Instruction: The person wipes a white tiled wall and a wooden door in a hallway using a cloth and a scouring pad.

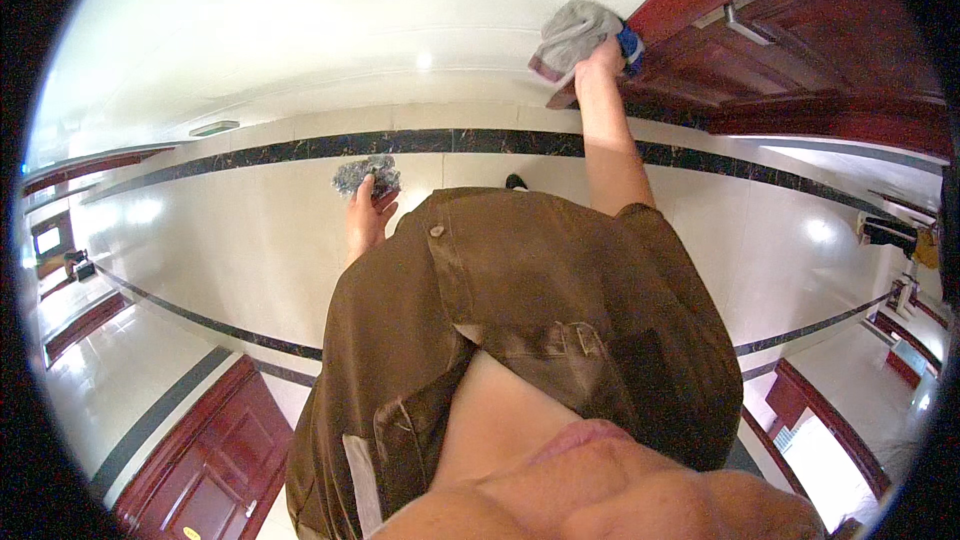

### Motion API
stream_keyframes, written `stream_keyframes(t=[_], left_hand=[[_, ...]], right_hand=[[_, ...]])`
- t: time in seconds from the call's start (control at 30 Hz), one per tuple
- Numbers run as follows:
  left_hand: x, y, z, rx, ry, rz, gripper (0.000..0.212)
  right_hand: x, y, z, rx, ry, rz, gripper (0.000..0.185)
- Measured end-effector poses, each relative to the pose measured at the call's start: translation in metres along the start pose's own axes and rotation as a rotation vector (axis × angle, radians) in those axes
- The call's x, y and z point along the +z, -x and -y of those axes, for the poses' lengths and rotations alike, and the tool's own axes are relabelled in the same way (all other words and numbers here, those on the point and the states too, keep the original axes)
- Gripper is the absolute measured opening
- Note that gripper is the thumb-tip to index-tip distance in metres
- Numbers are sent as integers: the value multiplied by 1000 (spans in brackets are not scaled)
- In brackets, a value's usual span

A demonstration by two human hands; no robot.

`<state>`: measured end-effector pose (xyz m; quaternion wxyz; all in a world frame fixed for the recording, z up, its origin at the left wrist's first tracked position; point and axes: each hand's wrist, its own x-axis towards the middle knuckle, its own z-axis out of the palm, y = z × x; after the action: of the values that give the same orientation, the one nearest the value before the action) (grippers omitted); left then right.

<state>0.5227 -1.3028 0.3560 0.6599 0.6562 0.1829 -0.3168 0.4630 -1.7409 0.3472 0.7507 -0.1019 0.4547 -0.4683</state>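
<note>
My right hand point(602, 58) is raised and closed on a grey cloth point(576, 30), which lies close to or against the wall beside the dark red door frame point(675, 0). A blue and white piece of material point(631, 49) shows at the right side of this hand; whether it belongs to the cloth I cannot tell. Lower down and to the left, my left hand point(373, 202) holds a crumpled, shiny, greyish bundle point(367, 174), perhaps clear plastic, with the thumb over it.
A dark red panelled door point(795, 37) with a metal handle point(746, 24) stands at upper right. Pale floor tiles point(255, 240) have a dark marble-look border point(420, 141) along the wall. Another red door point(210, 457) is at lower left. A dark shoe tip point(515, 181) shows below me.
</note>
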Motion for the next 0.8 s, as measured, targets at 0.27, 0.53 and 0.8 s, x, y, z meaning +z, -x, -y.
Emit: stream_keyframes(t=[0.27, 0.53, 0.8], left_hand=[[23, 5, -6, 35, -11, -57, 31], [11, -10, -4, -16, 23, 35, 30], [19, -11, -5, 7, 37, -6, 26]], right_hand=[[51, 70, 61, -195, -226, 340, 42], [37, 41, 29, -111, -206, 90, 42], [69, 85, 75, -84, -222, 214, 42]])
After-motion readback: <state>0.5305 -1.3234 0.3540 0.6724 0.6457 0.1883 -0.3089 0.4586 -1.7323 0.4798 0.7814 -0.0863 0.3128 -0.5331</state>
